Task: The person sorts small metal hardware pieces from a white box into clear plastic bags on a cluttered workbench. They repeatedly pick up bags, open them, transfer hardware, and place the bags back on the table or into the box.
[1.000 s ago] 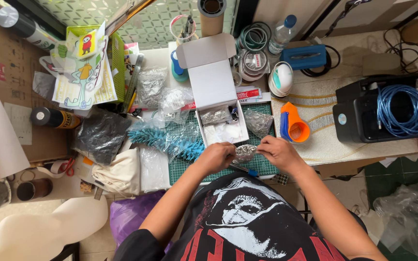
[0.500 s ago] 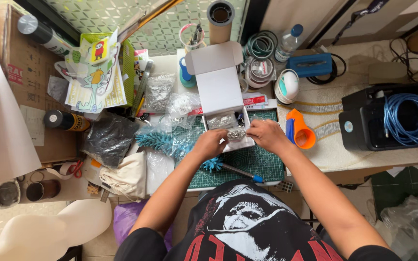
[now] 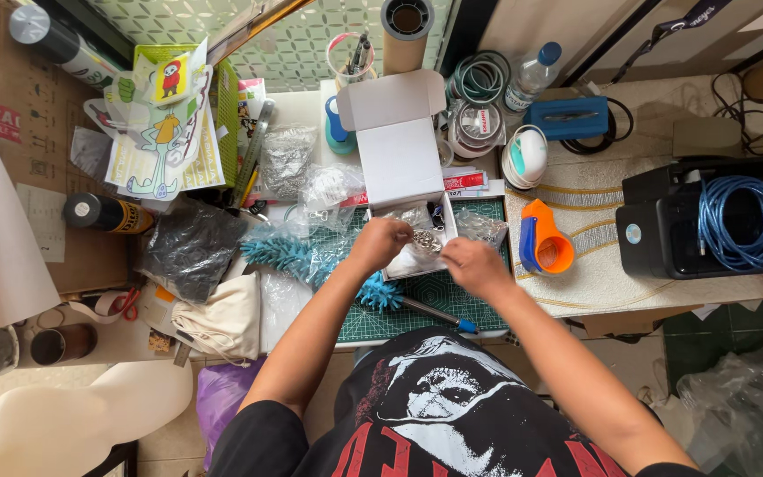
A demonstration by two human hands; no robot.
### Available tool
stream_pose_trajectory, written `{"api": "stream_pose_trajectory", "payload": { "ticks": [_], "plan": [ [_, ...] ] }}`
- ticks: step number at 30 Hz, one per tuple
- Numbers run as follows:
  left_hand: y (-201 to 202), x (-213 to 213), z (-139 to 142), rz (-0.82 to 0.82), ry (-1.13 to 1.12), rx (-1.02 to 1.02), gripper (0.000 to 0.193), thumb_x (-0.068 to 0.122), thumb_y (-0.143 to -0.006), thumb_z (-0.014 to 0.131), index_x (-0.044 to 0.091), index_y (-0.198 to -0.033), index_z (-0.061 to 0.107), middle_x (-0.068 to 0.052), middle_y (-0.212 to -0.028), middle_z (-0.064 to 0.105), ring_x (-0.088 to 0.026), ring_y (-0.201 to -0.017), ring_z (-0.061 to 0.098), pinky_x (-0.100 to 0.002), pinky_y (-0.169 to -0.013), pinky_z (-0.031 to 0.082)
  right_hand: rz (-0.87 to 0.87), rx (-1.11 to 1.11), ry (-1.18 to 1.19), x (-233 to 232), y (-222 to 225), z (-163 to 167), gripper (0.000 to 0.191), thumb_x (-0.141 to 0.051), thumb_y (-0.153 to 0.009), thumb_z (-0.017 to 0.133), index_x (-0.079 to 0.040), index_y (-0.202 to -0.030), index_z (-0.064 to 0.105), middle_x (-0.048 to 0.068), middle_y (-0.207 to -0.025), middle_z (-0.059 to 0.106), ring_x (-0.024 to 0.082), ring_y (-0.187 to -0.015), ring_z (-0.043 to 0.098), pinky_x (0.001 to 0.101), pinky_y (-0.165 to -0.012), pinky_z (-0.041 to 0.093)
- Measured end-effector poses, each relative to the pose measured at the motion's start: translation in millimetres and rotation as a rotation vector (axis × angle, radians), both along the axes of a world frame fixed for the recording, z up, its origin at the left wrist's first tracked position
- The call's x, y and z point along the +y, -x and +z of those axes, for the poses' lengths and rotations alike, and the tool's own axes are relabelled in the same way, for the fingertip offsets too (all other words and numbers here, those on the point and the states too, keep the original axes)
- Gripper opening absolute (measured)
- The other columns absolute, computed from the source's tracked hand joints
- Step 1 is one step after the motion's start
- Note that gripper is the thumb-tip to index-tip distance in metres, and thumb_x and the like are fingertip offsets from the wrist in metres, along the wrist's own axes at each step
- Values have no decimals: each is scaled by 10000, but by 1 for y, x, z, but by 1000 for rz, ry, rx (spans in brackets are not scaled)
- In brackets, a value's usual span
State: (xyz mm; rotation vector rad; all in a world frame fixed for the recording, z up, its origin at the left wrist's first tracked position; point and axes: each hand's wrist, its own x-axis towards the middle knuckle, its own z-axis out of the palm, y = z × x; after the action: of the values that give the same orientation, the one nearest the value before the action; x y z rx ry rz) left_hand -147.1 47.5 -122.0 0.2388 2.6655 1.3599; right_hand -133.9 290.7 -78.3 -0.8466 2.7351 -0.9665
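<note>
My left hand (image 3: 380, 242) and my right hand (image 3: 472, 265) meet over an open white cardboard box (image 3: 396, 159) whose lid stands back. Between the fingertips of both hands is a small clear plastic bag with small metal pieces (image 3: 424, 238), held just above the box's tray. More clear bags lie inside the tray. Both hands rest over a green cutting mat (image 3: 434, 296).
A teal fluffy duster with a blue handle (image 3: 311, 256) lies left of the box. An orange tape dispenser (image 3: 545, 243) sits to the right, a black machine with a coiled blue cable (image 3: 735, 221) beyond. Bags, tape rolls (image 3: 479, 124), a water bottle (image 3: 530, 75) and cans crowd the desk.
Both hands moved up from the mat's front edge to the box tray, carrying the small bag with them. The camera view shifted slightly.
</note>
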Motion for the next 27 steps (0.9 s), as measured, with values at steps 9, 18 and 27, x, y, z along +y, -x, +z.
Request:
{"api": "stream_pose_trajectory", "payload": {
  "ticks": [9,18,27],
  "plan": [
    [6,-3,-3,149,-78,-208,213,166,-782,775,30,-945,775,-144,-858,781,-247,-809,785,-341,-775,605,-108,93,93,-43,-27,-11,69,-82,-850,730,-51,-912,724,100,-936,693,337,-827,684,432,-735,557],
    [-3,-12,5,123,41,-52,494,80,-720,735,94,-1214,736,-207,-864,735,-362,-794,716,-419,-763,565,11,286,-42,-46,-34,-16,99,-63,-815,699,-70,-912,682,107,-872,655,322,-811,668,446,-733,525],
    [-10,3,-1,-2,152,-307,217,194,-773,749,74,-939,820,-173,-925,802,-300,-855,770,-387,-841,609,-237,-92,39,-15,-33,-37,118,-124,-908,688,-61,-1003,716,118,-934,718,296,-797,728,398,-728,581]
  ]
}}
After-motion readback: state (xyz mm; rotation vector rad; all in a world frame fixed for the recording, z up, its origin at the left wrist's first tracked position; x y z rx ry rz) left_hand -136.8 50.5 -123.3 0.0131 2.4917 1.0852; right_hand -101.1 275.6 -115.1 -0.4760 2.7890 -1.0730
